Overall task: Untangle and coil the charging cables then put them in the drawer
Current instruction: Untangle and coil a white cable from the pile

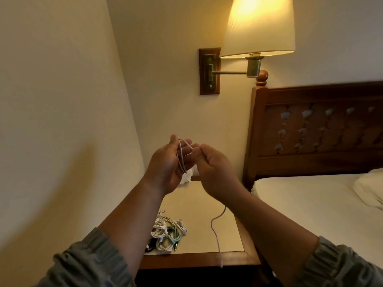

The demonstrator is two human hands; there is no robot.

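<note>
My right fingers (pixel 200 155) are curled tight, pinching the pale cable (pixel 180 156) just beside my left fingertips. My left hand (pixel 165 168) is cupped, thumb raised, its fingers loosely curved round a few loops that run lengthwise down the palm. My right hand (pixel 215 172) is right against the left; whether they touch I cannot tell. From under it the loose tail (pixel 216 230) drops toward me, snakes over the nightstand (pixel 207 261) and hangs off its front edge. So the slack lies below, nearer my right hand, running front to back. I judge the next wrap must draw it up through that pinch. The coiled cables (pixel 167 233) sit heaped on the nightstand under my left forearm. No drawer shows.
</note>
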